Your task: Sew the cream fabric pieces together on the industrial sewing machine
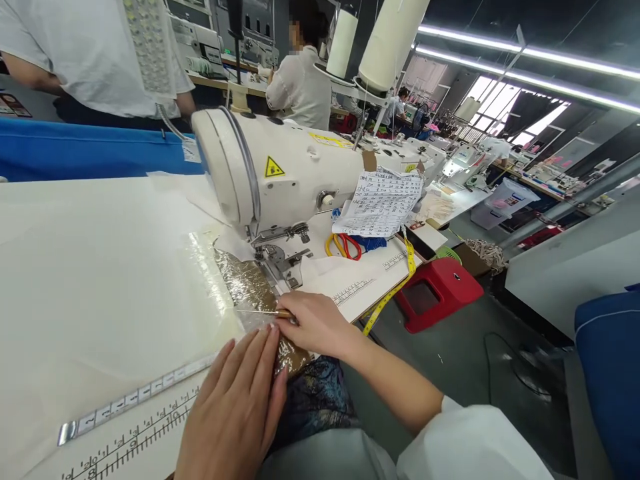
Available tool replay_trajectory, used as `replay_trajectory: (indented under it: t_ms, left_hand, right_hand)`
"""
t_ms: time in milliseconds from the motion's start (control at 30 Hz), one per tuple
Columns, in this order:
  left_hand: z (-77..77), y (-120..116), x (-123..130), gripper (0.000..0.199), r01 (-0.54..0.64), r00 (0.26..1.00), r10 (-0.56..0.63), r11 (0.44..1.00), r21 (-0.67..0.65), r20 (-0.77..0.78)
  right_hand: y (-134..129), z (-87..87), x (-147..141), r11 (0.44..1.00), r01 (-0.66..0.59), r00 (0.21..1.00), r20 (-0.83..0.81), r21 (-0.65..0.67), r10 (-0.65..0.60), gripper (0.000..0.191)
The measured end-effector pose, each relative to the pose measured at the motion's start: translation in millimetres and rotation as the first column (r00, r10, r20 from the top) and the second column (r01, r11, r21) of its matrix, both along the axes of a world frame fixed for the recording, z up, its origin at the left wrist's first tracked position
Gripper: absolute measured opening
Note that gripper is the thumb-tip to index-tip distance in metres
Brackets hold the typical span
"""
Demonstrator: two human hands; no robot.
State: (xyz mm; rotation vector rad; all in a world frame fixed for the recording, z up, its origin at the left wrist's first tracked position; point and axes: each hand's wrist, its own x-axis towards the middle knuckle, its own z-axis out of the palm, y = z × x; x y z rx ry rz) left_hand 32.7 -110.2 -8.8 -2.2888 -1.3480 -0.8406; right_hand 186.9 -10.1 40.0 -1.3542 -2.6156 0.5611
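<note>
My right hand is closed around the wooden handle of an awl, whose thin metal shaft points left over whitish, sheer material. My left hand lies flat with its fingers stretched out and close together at the front edge of the sewing table. Its fingertips rest beside the awl, on the material. A shiny brown sheet runs beneath both hands toward the presser foot area of a white sewing machine. The machine's needle area is partly hidden by its metal parts.
A tape measure strip and printed rulers lie along the table. Scissors with red and yellow handles and a handwritten paper are right of the machine. A red stool stands on the floor. Other people sit beyond.
</note>
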Motion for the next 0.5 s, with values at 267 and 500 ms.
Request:
replay_trajectory:
  t_ms: [267, 500]
  left_hand:
    - [-2.6, 7, 5, 0.050, -0.023, 0.998, 0.024, 1.000, 0.008, -0.058]
    - [-9.2, 7, 11, 0.058, -0.067, 0.996, 0.065, 0.997, -0.039, -0.059]
  right_hand:
    - [9, 4.9, 22, 0.995, -0.020, 0.990, -0.140, -0.097, 0.007, 0.017]
    - [28, 8.5, 72, 0.953, 0.044, 0.952, -0.277, -0.299, -0.131, 0.005]
